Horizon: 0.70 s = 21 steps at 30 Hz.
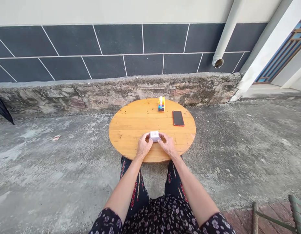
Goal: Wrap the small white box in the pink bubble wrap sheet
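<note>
A small white box (154, 135) rests on the near part of a round wooden table (131, 125). My left hand (143, 146) grips the box's left side with curled fingers. My right hand (167, 145) holds its right side the same way. Both forearms reach forward from my lap over the table's near edge.
A phone with a red case (178, 118) lies flat on the table's right half. A small colourful box (161, 104) stands at the far edge. A low stone ledge (92, 92) and tiled wall run behind, with a drainpipe (222, 42). A green chair (295, 211) shows at the lower right.
</note>
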Available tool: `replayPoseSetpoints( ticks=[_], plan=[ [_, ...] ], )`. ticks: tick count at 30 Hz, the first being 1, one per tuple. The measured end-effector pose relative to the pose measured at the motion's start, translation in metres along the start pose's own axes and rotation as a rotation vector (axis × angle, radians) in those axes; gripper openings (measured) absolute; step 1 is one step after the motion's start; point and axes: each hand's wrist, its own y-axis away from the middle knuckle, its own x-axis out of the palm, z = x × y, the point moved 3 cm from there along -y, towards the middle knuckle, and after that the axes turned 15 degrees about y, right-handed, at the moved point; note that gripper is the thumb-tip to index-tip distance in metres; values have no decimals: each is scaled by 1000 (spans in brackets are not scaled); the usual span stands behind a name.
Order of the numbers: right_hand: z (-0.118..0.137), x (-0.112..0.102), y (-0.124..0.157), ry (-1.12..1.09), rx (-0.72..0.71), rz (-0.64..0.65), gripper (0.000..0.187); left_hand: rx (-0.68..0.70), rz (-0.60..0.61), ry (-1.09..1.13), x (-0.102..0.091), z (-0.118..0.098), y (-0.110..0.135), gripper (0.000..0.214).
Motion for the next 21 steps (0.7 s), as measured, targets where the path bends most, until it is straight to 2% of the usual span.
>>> replayPoseSetpoints(
  ticks=[4, 10, 21],
  plan=[
    [-3, 0, 0, -88, -5, -21, 39, 10, 1, 1, 0, -3, 1, 38],
    [-16, 0, 1, -204, 57, -127, 37, 35, -15, 37, -3, 0, 1, 37],
    [-21, 2, -1, -204, 65, -188, 24, 29, -15, 106, -4, -1, 3, 31]
  ],
)
